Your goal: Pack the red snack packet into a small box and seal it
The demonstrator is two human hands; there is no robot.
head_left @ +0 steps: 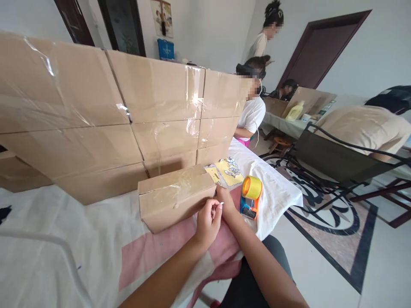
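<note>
- White cloth (48, 256) covers the packing table, a wall of taped cartons (105, 111) stacked at the person's 11 o'clock, co-workers (252, 111) seated beyond at 1 o'clock.
- Left hand (208, 222) curls, fingertips pinched together, against the small taped carton's (175, 196) near face; whether it holds anything cannot be told.
- Right hand (224, 200) rests on the carton's right corner, fingers hidden.
- Risk, as judged: the carton could slide on loose cloth, or a nudge could knock the tape dispenser (251, 199), close by at 2 o'clock near the table edge.
- Open room lies only toward 5 o'clock; the stack blocks the far side.
</note>
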